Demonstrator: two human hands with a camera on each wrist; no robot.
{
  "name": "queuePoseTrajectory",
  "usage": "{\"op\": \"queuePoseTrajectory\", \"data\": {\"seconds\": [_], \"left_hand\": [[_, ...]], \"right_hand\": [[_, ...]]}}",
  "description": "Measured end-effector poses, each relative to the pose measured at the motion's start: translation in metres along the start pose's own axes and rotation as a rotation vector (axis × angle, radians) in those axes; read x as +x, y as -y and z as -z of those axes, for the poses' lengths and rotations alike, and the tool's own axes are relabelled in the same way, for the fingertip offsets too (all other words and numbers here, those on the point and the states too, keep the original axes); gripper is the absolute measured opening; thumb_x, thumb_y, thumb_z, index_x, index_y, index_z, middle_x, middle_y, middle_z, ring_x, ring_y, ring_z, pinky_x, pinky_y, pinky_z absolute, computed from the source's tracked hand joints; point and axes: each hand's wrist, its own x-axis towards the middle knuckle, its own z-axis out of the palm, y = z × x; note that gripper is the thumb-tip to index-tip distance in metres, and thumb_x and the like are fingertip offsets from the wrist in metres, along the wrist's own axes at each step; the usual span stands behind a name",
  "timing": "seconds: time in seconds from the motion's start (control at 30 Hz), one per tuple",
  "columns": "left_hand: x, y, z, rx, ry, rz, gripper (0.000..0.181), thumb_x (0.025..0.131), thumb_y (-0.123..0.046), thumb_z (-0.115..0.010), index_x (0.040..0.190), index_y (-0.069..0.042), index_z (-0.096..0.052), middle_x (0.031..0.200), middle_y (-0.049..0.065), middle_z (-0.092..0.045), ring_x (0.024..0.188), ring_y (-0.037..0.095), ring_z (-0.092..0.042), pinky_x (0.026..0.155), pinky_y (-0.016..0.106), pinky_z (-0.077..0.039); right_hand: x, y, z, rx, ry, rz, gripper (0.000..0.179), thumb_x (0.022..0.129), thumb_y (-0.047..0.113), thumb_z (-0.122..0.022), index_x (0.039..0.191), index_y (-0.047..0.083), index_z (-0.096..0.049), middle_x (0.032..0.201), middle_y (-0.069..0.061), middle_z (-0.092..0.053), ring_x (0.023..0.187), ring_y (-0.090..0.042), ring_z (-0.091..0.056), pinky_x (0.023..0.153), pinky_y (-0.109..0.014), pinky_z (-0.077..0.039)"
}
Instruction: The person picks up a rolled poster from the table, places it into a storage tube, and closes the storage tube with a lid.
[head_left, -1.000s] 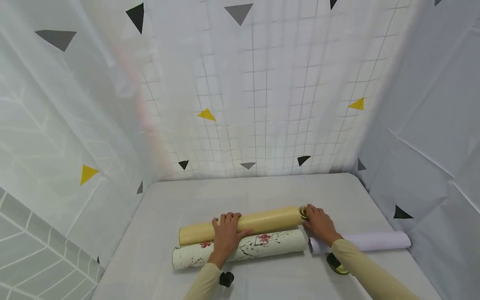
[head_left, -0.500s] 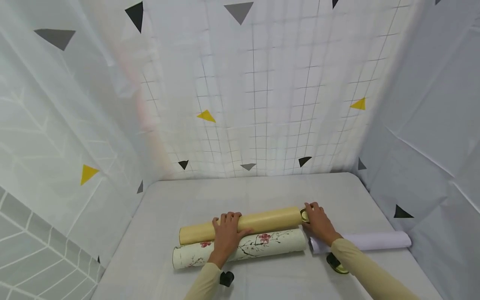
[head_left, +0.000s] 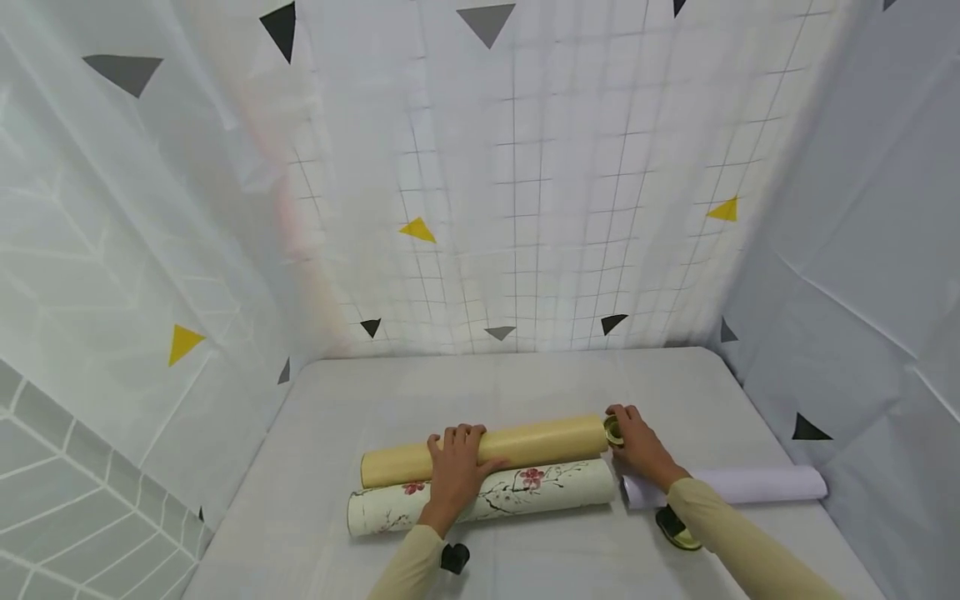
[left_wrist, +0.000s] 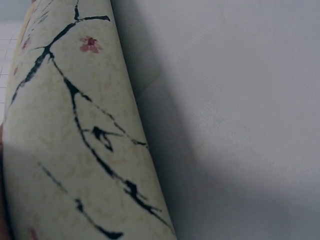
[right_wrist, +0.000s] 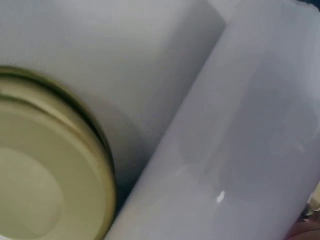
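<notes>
In the head view a yellow tube (head_left: 540,440) lies across the table. My left hand (head_left: 456,468) grips it left of its middle, fingers over the far side and thumb along the near side. At the tube's right end my right hand (head_left: 636,442) holds a round gold lid (head_left: 614,431) by its edge; whether it touches the tube I cannot tell. Just in front lies a cream roll with plum blossoms (head_left: 525,492), under my left wrist; it fills much of the left wrist view. The right wrist view shows little of the right hand.
A pale lavender roll (head_left: 757,484) lies at the right, partly behind my right forearm. Near it sits a second gold lid (right_wrist: 35,175), close in the right wrist view. A small black object (head_left: 454,558) shows beside my left sleeve. Sheeted walls enclose the table.
The gold lid at the tube's end has turned slightly in my right hand's fingers. My left hand and the rolls keep their places; the whole view has shifted a little.
</notes>
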Motion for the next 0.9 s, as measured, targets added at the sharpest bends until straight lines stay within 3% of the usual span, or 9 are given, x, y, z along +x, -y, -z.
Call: {"op": "queuePoseTrajectory", "data": {"seconds": [0.17, 0.4, 0.6, 0.9], "left_hand": [[-0.003, 0.003, -0.002, 0.028, -0.029, -0.012, 0.068, 0.084, -0.074, -0.062, 0.128, -0.022, -0.061, 0.121, 0.003, -0.065, 0.115, 0.028, -0.059, 0.1, 0.061, -0.042], [-0.006, 0.004, -0.001, 0.013, -0.048, -0.028, 0.068, 0.083, -0.073, -0.065, 0.127, -0.021, -0.062, 0.119, 0.003, -0.065, 0.112, 0.029, -0.059, 0.098, 0.061, -0.043], [-0.01, 0.004, 0.001, -0.016, -0.06, -0.035, 0.067, 0.082, -0.07, -0.068, 0.126, -0.02, -0.063, 0.119, 0.004, -0.065, 0.111, 0.03, -0.059, 0.098, 0.062, -0.042], [-0.015, 0.006, 0.002, 0.007, -0.056, -0.039, 0.065, 0.083, -0.071, -0.066, 0.126, -0.022, -0.061, 0.122, 0.004, -0.065, 0.114, 0.029, -0.058, 0.099, 0.061, -0.042]], "right_hand": [[-0.002, 0.005, -0.001, 0.005, -0.043, 0.032, 0.057, 0.076, -0.016, -0.071, 0.129, -0.004, -0.053, 0.118, -0.029, -0.058, 0.106, -0.045, -0.065, 0.089, -0.06, -0.056], [-0.008, 0.009, -0.002, 0.004, -0.017, 0.019, 0.049, 0.08, -0.016, -0.066, 0.127, -0.004, -0.056, 0.128, -0.031, -0.061, 0.117, -0.049, -0.063, 0.097, -0.062, -0.053], [-0.011, 0.009, -0.009, -0.039, -0.045, 0.037, 0.046, 0.075, -0.017, -0.064, 0.12, -0.006, -0.058, 0.108, -0.027, -0.069, 0.099, -0.044, -0.066, 0.087, -0.057, -0.054], [-0.019, 0.013, -0.014, -0.074, -0.112, 0.025, 0.031, 0.096, -0.011, -0.049, 0.127, -0.009, -0.051, 0.112, -0.029, -0.066, 0.1, -0.044, -0.067, 0.085, -0.056, -0.056]]}}
